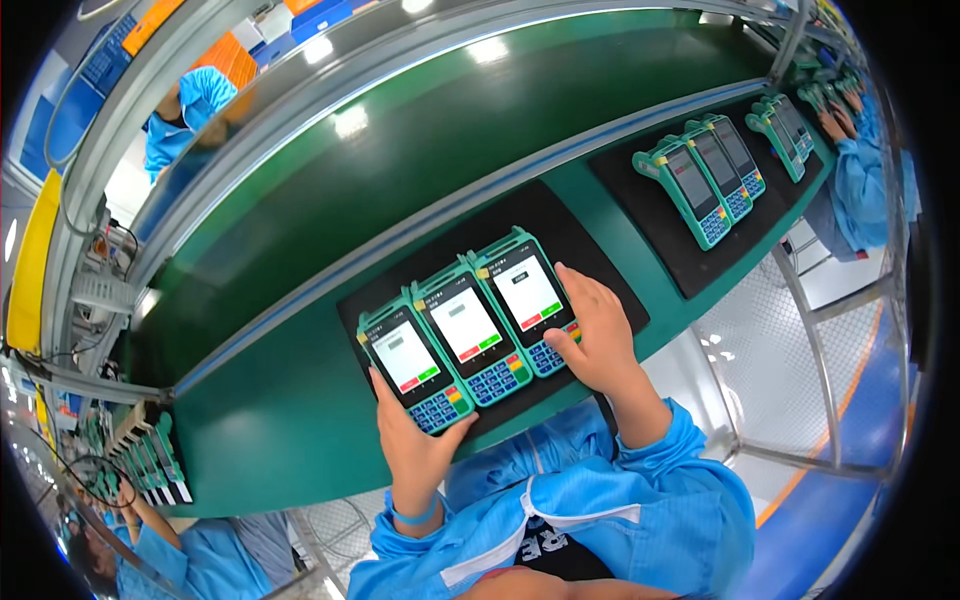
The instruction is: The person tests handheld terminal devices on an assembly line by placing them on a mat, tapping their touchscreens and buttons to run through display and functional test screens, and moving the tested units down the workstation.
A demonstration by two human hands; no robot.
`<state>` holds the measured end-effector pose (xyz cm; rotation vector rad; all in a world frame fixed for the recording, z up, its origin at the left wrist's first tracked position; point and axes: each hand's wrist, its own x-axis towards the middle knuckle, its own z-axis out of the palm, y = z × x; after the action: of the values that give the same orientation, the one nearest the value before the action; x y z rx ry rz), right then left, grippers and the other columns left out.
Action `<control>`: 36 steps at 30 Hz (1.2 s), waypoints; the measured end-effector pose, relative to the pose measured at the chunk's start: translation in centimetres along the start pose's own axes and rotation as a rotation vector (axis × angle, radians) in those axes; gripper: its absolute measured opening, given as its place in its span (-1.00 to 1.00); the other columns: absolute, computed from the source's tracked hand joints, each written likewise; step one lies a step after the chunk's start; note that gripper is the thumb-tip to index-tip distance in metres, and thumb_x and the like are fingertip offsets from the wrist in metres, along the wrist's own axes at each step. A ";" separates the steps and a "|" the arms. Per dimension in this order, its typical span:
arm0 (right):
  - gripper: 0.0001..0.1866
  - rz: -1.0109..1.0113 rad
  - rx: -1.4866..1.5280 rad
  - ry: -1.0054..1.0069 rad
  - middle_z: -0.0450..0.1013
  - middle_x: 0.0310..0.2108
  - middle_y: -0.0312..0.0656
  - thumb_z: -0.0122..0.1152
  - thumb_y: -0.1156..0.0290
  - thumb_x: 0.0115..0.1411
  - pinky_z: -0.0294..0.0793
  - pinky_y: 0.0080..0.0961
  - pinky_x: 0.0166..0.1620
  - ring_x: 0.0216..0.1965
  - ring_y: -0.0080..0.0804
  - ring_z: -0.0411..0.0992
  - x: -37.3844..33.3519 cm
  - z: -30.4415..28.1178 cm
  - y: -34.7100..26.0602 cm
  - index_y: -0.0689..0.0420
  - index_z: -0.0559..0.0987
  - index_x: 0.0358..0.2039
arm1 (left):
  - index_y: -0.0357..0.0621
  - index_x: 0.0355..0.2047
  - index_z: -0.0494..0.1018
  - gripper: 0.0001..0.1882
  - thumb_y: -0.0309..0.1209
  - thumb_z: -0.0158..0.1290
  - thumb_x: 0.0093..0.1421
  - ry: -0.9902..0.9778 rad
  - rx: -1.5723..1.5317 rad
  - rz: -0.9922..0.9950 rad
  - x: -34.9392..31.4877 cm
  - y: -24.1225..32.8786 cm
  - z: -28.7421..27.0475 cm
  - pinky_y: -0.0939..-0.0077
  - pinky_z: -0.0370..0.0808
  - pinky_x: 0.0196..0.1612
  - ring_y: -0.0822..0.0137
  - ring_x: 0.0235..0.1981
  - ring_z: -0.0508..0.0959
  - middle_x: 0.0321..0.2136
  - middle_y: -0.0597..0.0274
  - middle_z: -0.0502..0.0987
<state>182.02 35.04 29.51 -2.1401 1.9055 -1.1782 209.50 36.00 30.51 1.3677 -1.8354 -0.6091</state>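
**Three lit terminals (462,322) lined up near the worktop's near side**

Three teal-cased payment terminals are set side by side on a black mat (560,225), screens up and keypads toward the wearer. The left terminal (405,355) is touched along its outer side by the left hand (410,440), its fingers and thumb spread apart. The outer side of the right terminal (524,290) is met by the right hand (600,335), also spread, with the thumb by the keypad.

A key could be pressed by accident, since that thumb is held so close. If uneven force were applied from the two sides, the row could be skewed or one case ridden up on its neighbour. Should the row be drawn back, the near edge could be overrun.

Little room is left on that side. More is offered to the left, where bare green worktop (270,420) is seen. Behind, movement is bounded by a blue-striped rail (480,190); to the right, a green strip is followed by a second mat (645,210), with more terminals on it.
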 end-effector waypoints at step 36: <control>-0.28 -0.050 0.144 -0.049 0.31 0.24 0.09 0.26 0.05 0.21 0.24 -0.13 0.26 0.22 0.09 0.30 -0.5 -0.9 0.1 0.17 0.32 0.27 | -0.56 0.36 -0.19 0.39 -0.07 0.50 -0.19 0.090 0.163 0.102 -0.7 -0.5 0.7 0.14 0.42 0.10 -0.20 0.07 0.46 0.10 -0.39 0.34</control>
<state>181.48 35.89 29.88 -2.1322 1.7012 -1.2186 209.28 36.43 29.51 1.3734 -1.9015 -0.3466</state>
